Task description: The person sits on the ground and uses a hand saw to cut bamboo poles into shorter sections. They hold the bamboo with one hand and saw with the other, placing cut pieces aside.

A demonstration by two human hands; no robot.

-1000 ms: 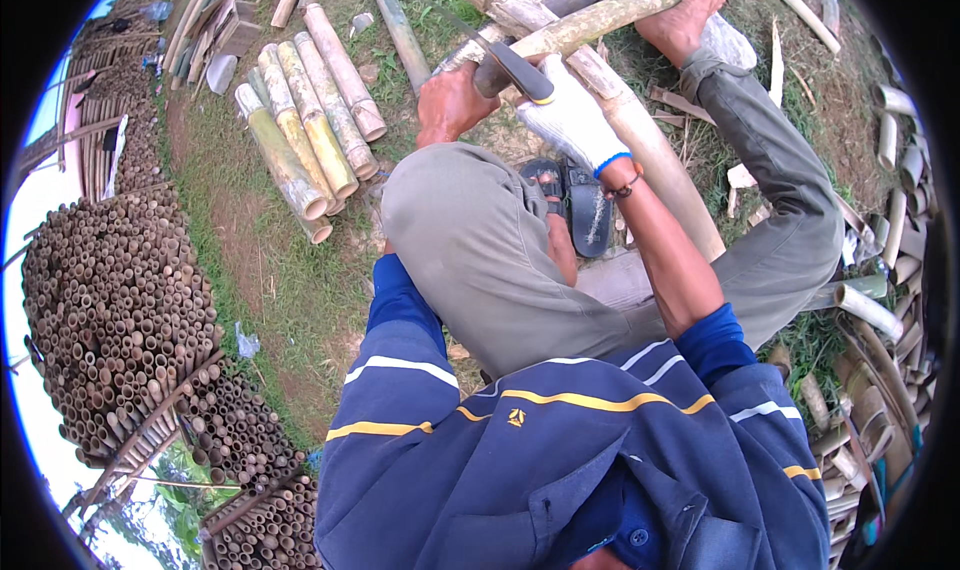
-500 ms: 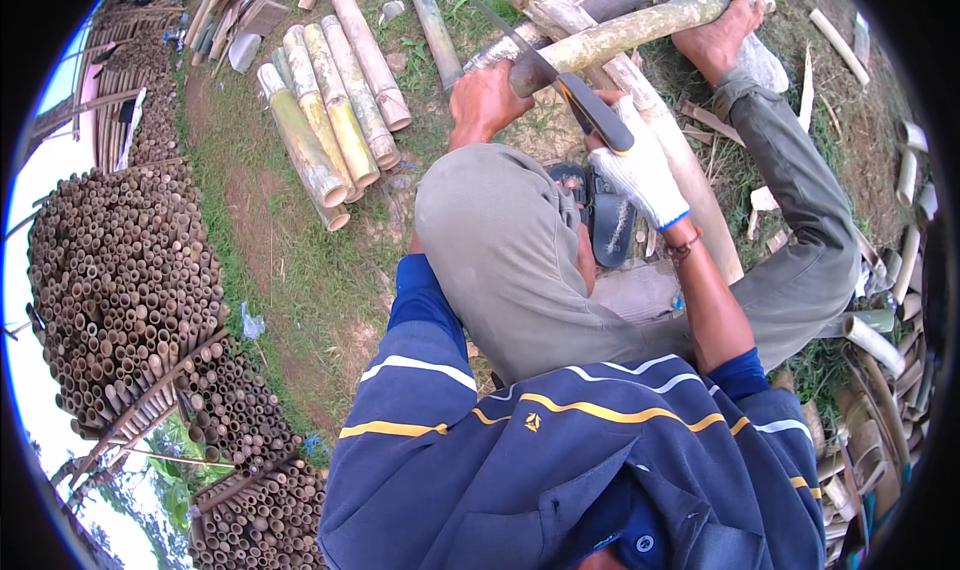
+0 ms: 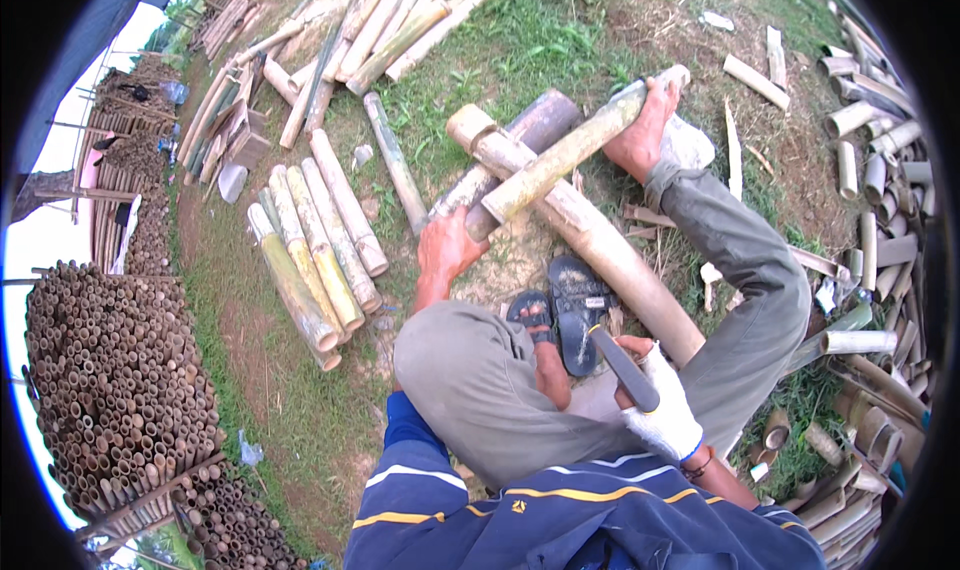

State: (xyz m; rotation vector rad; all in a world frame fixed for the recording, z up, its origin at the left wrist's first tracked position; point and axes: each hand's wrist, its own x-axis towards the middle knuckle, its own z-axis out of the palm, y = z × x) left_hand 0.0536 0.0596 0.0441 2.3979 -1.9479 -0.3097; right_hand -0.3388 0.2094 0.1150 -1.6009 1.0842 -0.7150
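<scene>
A bamboo pole (image 3: 570, 155) lies slanted across a thicker bamboo log (image 3: 610, 240), with my bare foot (image 3: 645, 135) pressing on its far end. My left hand (image 3: 447, 255) is closed round a short dark-ended bamboo piece (image 3: 481, 224) at the near end of that pole; a pale edge shows between the two. Down by my lap, my right hand (image 3: 660, 400), in a white glove, grips the black handle of a saw (image 3: 628, 375). The saw's blade can hardly be made out here. Below the log lies an empty black sandal (image 3: 577, 315); my other foot (image 3: 545, 355) wears one.
Several cut bamboo lengths (image 3: 315, 250) lie side by side on the grass at left. Farther left rises a large stack of bamboo tubes (image 3: 115, 370). Longer poles (image 3: 390, 30) are piled ahead, and offcuts (image 3: 885, 160) are strewn along the right.
My right hand has drawn the saw away from the pole, back toward my lap. My left hand stays at the pole's near end, where a short piece now sits slightly out of line. The view has shifted.
</scene>
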